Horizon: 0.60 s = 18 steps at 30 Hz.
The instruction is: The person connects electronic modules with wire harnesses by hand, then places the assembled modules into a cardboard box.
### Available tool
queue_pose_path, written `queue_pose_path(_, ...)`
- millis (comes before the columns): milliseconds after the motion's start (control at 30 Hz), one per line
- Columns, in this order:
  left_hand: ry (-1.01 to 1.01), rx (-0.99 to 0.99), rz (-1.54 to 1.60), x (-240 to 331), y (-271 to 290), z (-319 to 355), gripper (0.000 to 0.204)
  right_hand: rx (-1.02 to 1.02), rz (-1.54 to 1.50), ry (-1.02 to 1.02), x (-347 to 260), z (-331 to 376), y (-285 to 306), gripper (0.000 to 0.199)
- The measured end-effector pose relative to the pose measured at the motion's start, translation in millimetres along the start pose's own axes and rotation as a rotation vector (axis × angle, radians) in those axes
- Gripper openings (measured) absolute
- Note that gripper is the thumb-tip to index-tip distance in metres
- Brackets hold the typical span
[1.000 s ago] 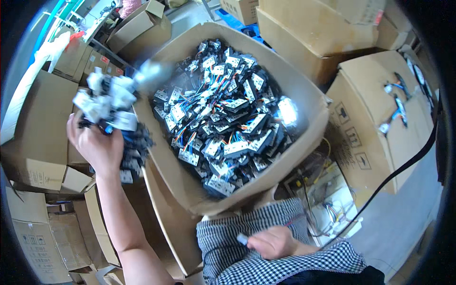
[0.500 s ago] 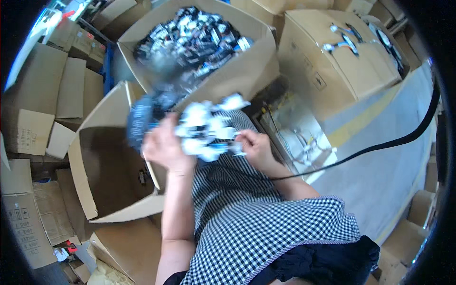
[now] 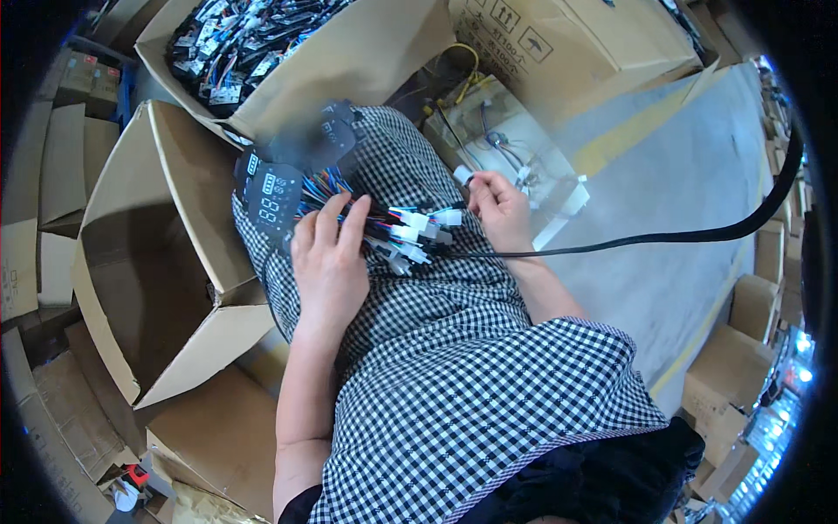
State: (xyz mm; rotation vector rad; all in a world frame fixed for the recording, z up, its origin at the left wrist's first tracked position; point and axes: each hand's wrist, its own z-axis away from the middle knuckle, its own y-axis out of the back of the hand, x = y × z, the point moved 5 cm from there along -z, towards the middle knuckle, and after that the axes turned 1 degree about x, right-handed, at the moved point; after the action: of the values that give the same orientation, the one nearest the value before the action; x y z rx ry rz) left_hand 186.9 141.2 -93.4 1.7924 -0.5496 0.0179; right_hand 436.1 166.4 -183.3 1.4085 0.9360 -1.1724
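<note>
A bundle of colored cables [image 3: 325,185] with white plug connectors [image 3: 419,225] lies across my lap on the checkered apron. My left hand [image 3: 332,262] rests over the cables, fingers curled onto them and thumb hidden. Black display panels [image 3: 272,192] with printed symbols sit at the bundle's left end. Beside the plugs, my right hand [image 3: 502,211] pinches a small white connector [image 3: 463,175] between thumb and finger. Part of its wire is hidden.
A large carton [image 3: 375,65] full of similar cabled parts stands ahead. To my left is an open carton [image 3: 179,205]. A pale board with wires [image 3: 497,131] lies beyond my right hand. A thick black cable [image 3: 698,236] crosses on the right.
The view has shifted, with the large carton now further up and left. The blurred cluster of white plugs now lies on my lap. My right hand has moved away from it with a single connector.
</note>
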Motion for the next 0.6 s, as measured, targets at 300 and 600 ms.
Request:
queue_pose_path(300,-0.178,0.033,0.188,-7,6,5,0.035,-0.331,-0.035,0.033,-50,1,6,0.015)
queue_pose_path(600,-0.251,-0.041,0.249,10,-12,9,0.031,-0.484,0.209,0.286,-82,18,-9,0.013)
